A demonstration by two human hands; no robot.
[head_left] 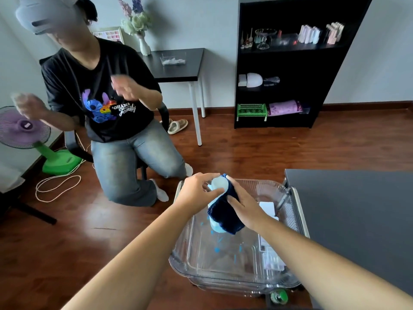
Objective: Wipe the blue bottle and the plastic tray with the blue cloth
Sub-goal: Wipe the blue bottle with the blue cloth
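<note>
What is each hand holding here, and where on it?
Left hand grips the blue bottle at its pale top end. Right hand presses the blue cloth around the bottle's body.

The plastic tray is the landmark. Above its inside, the bottle is held tilted, the cloth wrapped around it. The left hand takes the bottle's top from the tray's left; the right hand presses the cloth from its right. The counter lies right of the tray. A seated person is behind it to the left, a fan farther left, a shelf behind to the right.
</note>
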